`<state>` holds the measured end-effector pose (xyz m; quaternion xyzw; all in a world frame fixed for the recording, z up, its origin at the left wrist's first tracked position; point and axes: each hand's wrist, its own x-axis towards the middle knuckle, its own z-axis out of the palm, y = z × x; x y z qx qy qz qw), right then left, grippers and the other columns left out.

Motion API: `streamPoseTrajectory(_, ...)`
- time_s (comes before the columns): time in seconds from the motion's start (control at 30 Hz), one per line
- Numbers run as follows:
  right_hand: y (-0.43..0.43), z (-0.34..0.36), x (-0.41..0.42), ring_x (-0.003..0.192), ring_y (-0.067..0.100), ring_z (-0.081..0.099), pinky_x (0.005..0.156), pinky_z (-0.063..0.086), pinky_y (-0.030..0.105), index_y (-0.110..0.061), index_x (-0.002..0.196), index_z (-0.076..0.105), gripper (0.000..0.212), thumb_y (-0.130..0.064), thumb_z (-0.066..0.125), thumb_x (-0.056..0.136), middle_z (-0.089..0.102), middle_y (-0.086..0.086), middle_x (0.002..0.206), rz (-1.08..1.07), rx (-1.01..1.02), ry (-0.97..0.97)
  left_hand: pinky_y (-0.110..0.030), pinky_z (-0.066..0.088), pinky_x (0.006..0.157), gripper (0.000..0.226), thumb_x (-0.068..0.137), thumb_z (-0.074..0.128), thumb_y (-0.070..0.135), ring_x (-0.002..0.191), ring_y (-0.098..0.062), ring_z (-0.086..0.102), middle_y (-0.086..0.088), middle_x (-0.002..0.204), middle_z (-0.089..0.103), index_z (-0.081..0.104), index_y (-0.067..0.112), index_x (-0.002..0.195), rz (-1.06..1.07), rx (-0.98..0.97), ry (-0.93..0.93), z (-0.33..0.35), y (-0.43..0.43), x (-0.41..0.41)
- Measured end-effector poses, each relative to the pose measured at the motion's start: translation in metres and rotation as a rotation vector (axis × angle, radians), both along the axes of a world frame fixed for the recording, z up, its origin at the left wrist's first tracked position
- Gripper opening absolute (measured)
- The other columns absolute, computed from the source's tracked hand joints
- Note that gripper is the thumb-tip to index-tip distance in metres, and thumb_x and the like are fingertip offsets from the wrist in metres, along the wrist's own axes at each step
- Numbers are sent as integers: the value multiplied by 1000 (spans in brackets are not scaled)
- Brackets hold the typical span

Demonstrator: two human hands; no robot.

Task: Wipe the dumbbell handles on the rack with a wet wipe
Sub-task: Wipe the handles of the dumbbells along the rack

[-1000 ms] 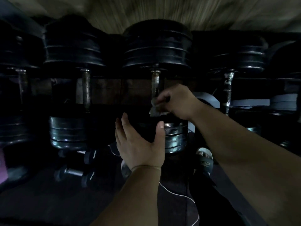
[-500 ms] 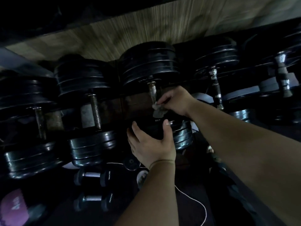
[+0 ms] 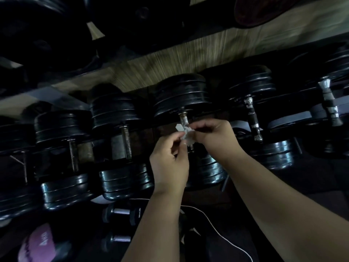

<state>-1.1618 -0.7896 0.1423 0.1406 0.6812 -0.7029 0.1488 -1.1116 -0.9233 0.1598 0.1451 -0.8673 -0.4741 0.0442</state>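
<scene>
A row of black plate dumbbells lies on a dark rack, handles running near to far. Just above the metal handle (image 3: 183,118) of the middle dumbbell (image 3: 179,95), both my hands hold a crumpled white wet wipe (image 3: 184,133). My right hand (image 3: 211,135) pinches its upper right side. My left hand (image 3: 170,161) pinches its lower left edge with thumb and fingertips. The wipe covers the middle of that handle. Further handles show to the left (image 3: 126,142) and to the right (image 3: 252,118).
Small dumbbells (image 3: 120,212) and a pink weight (image 3: 37,244) lie on the dark floor at lower left. A white cord (image 3: 217,231) runs under my arms. A wooden wall strip (image 3: 170,65) lies behind the rack, with dark plates above it.
My left hand has left the near plates of the middle dumbbell and come up to take the wipe. The view has tilted up and shifted right.
</scene>
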Motion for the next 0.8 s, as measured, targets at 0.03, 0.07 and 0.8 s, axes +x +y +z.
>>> streamPoseTrajectory(0.03,-1,3,1,92,21,75,89,60,39,-7,93,79,18,4,75,80,78,6,93,-15,-60,-10,-12,54,82,24,95,74,9,99,0,69,13,108,70,77,22,115,-20,28,-3,-1,-1,-2)
streamPoseTrajectory(0.07,-2,5,2,94,25,75,91,60,42,-5,94,78,21,8,68,81,78,9,94,-27,-103,-24,-13,56,83,25,94,75,8,98,0,70,13,109,70,78,21,115,-28,62,-13,-3,-3,-3)
streamPoseTrajectory(0.8,-35,-50,120,150,25,28,111,40,60,-16,120,62,47,-39,77,81,41,4,153,114,744,478,-31,65,72,24,86,72,-9,81,-16,77,-6,89,78,78,8,103,-9,533,-240,-106,-53,-90)
